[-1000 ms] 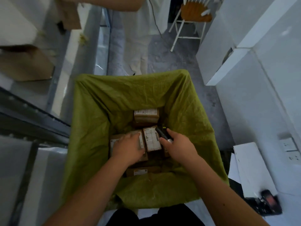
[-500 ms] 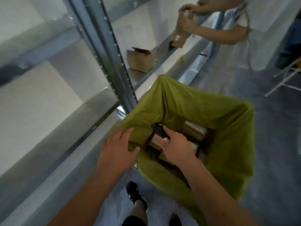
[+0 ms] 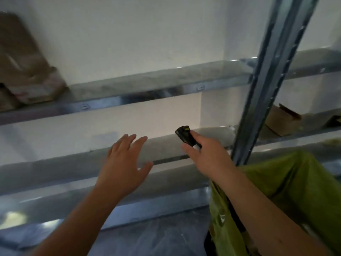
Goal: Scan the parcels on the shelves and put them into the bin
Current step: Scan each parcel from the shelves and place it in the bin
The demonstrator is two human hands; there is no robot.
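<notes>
Head view, low centre: left hand (image 3: 125, 163) reached toward the metal shelves (image 3: 147, 84), fingers straight and spread, thumb out toward three o'clock, nothing held, hovering in front of the lower shelf edge. Whether touching that shelf or just short of it, cannot tell.

At three o'clock from that hand, well apart from it: right hand (image 3: 206, 156), fingers curled round a black handheld scanner (image 3: 185, 135), index finger laid along the top of it. Scanner nose pointed toward eleven o'clock, a small yellow-green mark showing on its upper face.

At nine to ten o'clock of the frame, on the upper shelf: brown parcels (image 3: 27, 71), blurred, leaning against the white wall, one wrapped in something pale at its lower end. At three o'clock, on the lower shelf beyond the slanted metal upright (image 3: 267, 80): an open cardboard box (image 3: 280, 122), flaps raised.

At four to five o'clock, under the right forearm: bin (image 3: 295, 191) lined with green cloth, its near rim crossed by that forearm. Contents of the bin not visible from this angle.

Along six to seven o'clock: grey floor (image 3: 147, 237), smeared by motion blur.
</notes>
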